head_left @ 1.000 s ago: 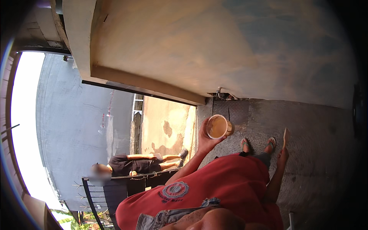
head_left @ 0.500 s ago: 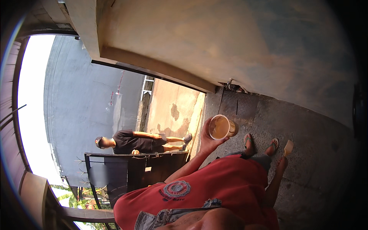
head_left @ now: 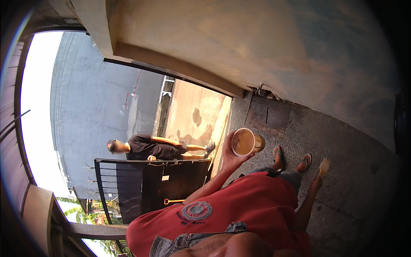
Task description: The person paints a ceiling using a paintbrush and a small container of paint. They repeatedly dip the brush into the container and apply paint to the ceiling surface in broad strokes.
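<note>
A round, see-through cup [head_left: 244,142] with tan-brown liquid in it is in my left hand [head_left: 233,156]. My fingers wrap round its side, and its open top faces me. On the right, low beside my leg, my right hand [head_left: 316,184] closes on the end of a pale, flat piece [head_left: 324,166]. A thin loop hangs off that piece; its kind cannot be told. Between my hands my sandaled feet [head_left: 278,158] stand on the paving.
A dark metal gate [head_left: 145,184] stands to the left, with an orange handle [head_left: 172,201] by it. Behind it another person [head_left: 150,147] in dark clothes and a cap rests a hand on its edge. A plastered wall [head_left: 257,47] runs along the far side of the paved ground [head_left: 355,188].
The view has shifted slightly, and the orange handle by the gate has come into sight. The pale piece in my right hand has tilted a little. The cup stays in my left hand.
</note>
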The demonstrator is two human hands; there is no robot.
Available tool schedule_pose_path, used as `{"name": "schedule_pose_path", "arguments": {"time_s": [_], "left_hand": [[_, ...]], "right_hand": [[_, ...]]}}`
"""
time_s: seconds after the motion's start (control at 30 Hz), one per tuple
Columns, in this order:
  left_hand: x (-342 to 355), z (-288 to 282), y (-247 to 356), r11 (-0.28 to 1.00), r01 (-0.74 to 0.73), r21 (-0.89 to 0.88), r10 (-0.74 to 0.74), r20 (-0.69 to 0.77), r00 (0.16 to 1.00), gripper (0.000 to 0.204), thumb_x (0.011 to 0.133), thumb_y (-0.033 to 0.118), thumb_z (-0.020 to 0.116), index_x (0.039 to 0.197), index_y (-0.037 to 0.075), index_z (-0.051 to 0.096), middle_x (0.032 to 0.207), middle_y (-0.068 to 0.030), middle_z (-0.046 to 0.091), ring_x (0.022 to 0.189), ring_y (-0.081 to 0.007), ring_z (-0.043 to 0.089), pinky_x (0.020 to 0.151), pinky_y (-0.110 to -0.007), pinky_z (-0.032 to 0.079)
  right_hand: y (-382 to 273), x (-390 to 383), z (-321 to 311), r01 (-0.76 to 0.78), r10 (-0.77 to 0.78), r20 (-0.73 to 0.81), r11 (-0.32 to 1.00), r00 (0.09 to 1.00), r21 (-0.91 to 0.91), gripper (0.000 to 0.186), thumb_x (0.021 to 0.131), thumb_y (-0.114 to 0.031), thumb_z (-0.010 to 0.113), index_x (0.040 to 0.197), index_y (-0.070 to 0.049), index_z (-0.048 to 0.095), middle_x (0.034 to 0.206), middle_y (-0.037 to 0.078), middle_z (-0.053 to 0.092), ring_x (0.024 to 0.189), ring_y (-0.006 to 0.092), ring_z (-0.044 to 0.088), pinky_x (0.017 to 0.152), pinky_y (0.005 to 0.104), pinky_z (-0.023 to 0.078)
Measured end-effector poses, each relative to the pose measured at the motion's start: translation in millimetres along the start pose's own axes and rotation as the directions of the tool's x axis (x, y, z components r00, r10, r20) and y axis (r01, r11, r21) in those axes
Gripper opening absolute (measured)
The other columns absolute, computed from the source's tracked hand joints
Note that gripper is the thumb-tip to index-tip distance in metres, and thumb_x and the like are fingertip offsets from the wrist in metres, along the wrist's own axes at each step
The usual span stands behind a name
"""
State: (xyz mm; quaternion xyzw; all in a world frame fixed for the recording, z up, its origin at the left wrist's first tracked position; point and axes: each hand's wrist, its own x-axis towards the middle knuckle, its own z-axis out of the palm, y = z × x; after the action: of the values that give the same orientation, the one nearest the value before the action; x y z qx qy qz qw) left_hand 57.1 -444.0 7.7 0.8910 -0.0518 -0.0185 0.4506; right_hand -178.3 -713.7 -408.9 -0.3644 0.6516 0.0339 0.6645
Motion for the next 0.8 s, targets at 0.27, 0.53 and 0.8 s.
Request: {"name": "schedule_pose_path", "arguments": {"time_s": [0.27,0.53,0.8], "left_hand": [[-3,1,-1,1.0,0.002,0.026,-0.001,-0.027,1.0,0.113,0.062,0.032,0.1,0.148,-0.005,0.037,0.141,-0.0183,0.053,0.133,-0.0275,0.054,0.111,-0.04,0.045],[-4,0,-4,1.0,0.002,-0.005,-0.003,-0.033,0.999,0.114,0.062,0.03,0.1,0.149,-0.006,0.035,0.143,-0.019,0.052,0.134,-0.0277,0.053,0.112,-0.041,0.045],[-3,-4,-8,1.0,0.002,-0.009,-0.002,-0.042,0.999,0.112,0.064,0.028,0.099,0.149,-0.005,0.035,0.143,-0.0188,0.052,0.134,-0.0282,0.053,0.113,-0.041,0.044]], "right_hand": [[-13,-8,8,-0.017,0.017,0.007,0.998,1.0,-0.052,0.022,0.1,-0.027,0.049,0.084,-0.011,0.046,0.07,-0.001,0.044,0.055,0.0104,0.038,0.05,0.0295,0.031],[-12,-10,10,0.046,-0.046,-0.047,0.999,0.998,0.005,0.025,0.1,-0.025,0.051,0.079,-0.014,0.045,0.063,-0.003,0.041,0.048,0.0082,0.034,0.046,0.0284,0.027],[-17,-5,22,0.056,-0.056,-0.001,0.997,0.998,-0.054,0.025,0.101,-0.027,0.05,0.083,-0.01,0.048,0.068,-0.001,0.043,0.052,0.0094,0.037,0.048,0.0284,0.03]]}}
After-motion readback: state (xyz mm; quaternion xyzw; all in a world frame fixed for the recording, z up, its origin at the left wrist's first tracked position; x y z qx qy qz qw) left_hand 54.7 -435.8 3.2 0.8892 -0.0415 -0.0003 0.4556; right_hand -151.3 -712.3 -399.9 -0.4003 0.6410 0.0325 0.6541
